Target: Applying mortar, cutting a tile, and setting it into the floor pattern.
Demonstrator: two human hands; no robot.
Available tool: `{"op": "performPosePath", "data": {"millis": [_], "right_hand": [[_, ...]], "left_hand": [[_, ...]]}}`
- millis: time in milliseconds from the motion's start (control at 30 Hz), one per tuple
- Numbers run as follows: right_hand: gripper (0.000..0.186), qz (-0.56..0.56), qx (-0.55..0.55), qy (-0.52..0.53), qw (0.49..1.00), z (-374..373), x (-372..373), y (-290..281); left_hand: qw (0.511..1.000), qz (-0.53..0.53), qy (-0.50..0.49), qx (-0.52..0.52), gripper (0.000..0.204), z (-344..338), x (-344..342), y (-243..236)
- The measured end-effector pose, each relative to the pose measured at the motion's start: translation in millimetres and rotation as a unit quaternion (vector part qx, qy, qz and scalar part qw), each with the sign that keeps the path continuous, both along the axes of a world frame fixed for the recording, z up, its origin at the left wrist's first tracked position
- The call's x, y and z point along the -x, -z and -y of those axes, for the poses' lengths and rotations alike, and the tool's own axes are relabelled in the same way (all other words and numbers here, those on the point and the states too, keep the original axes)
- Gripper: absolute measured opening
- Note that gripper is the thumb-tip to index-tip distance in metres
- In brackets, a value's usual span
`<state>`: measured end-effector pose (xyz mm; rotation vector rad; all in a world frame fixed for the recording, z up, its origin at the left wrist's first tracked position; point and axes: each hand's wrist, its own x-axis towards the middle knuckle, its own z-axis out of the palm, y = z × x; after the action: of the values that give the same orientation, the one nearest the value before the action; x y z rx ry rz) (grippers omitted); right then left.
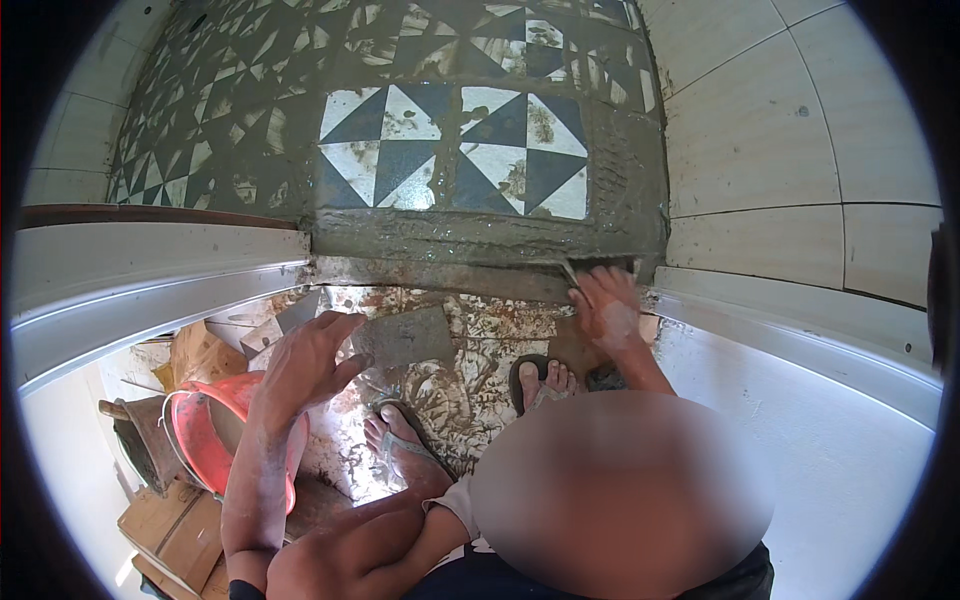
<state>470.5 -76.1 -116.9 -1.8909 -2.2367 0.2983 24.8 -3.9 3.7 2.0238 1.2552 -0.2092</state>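
My right hand grips a trowel at the right end of the mortar-smeared threshold strip, its flat blade low on the mortar and partly hidden by my fingers. Just beyond lie two patterned dark-and-white tiles, wet and streaked, with grey mortar around them. My left hand hangs open above the dirty floor on the near side of the threshold, beside the red bucket, with fingers loosely curved and nothing in them.
Mortar-covered floor tiles extend back toward the left. Tiled walls and door jambs flank the opening. My sandalled feet stand just this side of it. Flattened cardboard and a dark container lie at the lower left.
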Motion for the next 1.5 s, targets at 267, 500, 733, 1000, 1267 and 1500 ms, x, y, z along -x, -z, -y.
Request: {"op": "performPosePath", "data": {"millis": [267,500,733,1000,1267,1500], "right_hand": [[0.026,-0.038,-0.035,-0.02,0.998,-38,62,22],[0.026,-0.042,-0.013,0.072,0.996,-25,55,-6],[0.027,0.035,-0.055,0.116,0.991,-12,-4,5],[0.028,0.008,-0.025,0.061,0.998,-21,37,18],[0.025,-0.04,-0.04,-0.011,0.998,-50,106,19],[0.024,-0.023,-0.1,-0.002,0.995,-42,94,3]], "left_hand": [[1.0,-0.008,0.003,-0.017,0.058,3,-11,-4],[1.0,-0.001,-0.005,-0.017,0.06,3,-6,-4],[1.0,0.003,0.009,-0.008,0.056,1,0,4],[1.0,-0.003,-0.001,-0.018,0.057,1,2,5],[1.0,0.013,-0.007,-0.014,0.055,4,9,9],[0.999,0.018,-0.012,-0.025,0.056,6,19,8]]}}
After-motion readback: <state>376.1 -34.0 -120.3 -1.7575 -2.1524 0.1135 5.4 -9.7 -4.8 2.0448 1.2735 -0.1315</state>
